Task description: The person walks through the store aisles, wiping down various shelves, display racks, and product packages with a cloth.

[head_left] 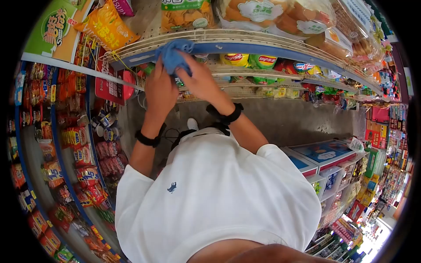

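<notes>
A crumpled blue cloth (176,51) is bunched at the blue front edge (258,49) of a store shelf. My left hand (161,90) grips the cloth from the left and below, its fingers partly hidden. On the other side, my right hand (201,79) is closed on the cloth's lower right part. Both wrists wear black bands. Just behind the cloth runs the shelf's white wire rail (280,35). Close above my hands stand a bag of brown snack pieces (186,16) and, to the left, an orange snack bag (107,26).
Packaged bread (256,12) sits on the top shelf to the right. Chip bags (262,61) fill the shelf below. A red sign (109,83) hangs by the left corner. Racks of snacks (74,136) line the left side; blue-topped boxes (322,152) stand at right.
</notes>
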A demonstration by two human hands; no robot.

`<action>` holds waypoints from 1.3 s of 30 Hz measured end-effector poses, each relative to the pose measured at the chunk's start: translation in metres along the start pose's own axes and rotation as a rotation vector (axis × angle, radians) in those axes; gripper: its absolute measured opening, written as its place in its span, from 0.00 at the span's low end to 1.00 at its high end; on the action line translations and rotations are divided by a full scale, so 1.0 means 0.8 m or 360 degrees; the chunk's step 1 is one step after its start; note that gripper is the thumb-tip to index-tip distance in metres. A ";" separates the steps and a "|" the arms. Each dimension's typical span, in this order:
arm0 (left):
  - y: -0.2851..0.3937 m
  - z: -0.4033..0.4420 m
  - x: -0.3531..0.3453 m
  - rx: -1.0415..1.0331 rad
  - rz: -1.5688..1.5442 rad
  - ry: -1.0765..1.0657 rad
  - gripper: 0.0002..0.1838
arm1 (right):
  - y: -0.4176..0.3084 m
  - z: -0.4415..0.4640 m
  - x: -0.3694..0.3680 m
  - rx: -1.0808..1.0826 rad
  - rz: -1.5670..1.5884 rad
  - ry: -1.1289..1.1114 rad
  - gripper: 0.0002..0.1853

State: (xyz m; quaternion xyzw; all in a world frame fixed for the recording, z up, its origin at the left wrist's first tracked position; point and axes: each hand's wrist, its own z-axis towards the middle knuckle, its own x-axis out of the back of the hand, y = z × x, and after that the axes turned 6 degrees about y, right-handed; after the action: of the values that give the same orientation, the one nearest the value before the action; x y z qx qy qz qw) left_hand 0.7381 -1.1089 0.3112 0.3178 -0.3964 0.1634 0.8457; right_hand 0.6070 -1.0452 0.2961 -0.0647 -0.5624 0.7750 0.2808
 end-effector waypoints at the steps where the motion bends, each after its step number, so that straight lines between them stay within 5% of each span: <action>1: -0.002 -0.003 -0.003 -0.0035 -0.0117 0.0022 0.25 | -0.002 -0.004 -0.004 0.0140 -0.0036 -0.0002 0.28; 5: 0.028 -0.009 -0.043 -0.0194 -0.0582 0.0215 0.27 | 0.007 -0.036 0.029 0.0125 -0.0206 0.0275 0.28; 7: 0.049 0.002 -0.077 -0.0329 -0.0715 0.0079 0.30 | -0.003 -0.053 0.071 -0.0209 -0.0180 0.0353 0.28; 9: 0.086 0.020 -0.094 -0.0588 -0.0797 0.0115 0.33 | 0.006 -0.059 0.107 0.0108 -0.0368 0.0583 0.27; 15: 0.145 0.028 -0.153 -0.0549 -0.0583 0.0029 0.35 | 0.000 -0.046 0.160 -0.0074 -0.0783 0.0771 0.28; 21: 0.121 0.018 -0.135 -0.0419 -0.0255 -0.0018 0.37 | -0.003 -0.019 0.136 -0.0258 -0.0579 0.0565 0.27; 30: 0.032 -0.014 -0.081 -0.0065 -0.0140 0.0065 0.39 | -0.027 0.011 0.034 0.0129 -0.1166 0.0127 0.29; 39: -0.035 -0.029 -0.040 0.0188 0.0017 0.0021 0.36 | -0.059 0.048 -0.035 -0.0020 -0.0905 -0.0304 0.31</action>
State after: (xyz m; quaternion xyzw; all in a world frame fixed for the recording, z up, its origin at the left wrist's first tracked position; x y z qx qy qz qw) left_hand 0.7457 -1.1153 0.2636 0.3640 -0.3821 0.1931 0.8272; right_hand 0.6319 -1.0816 0.3469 0.1669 -0.5866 0.6644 0.4319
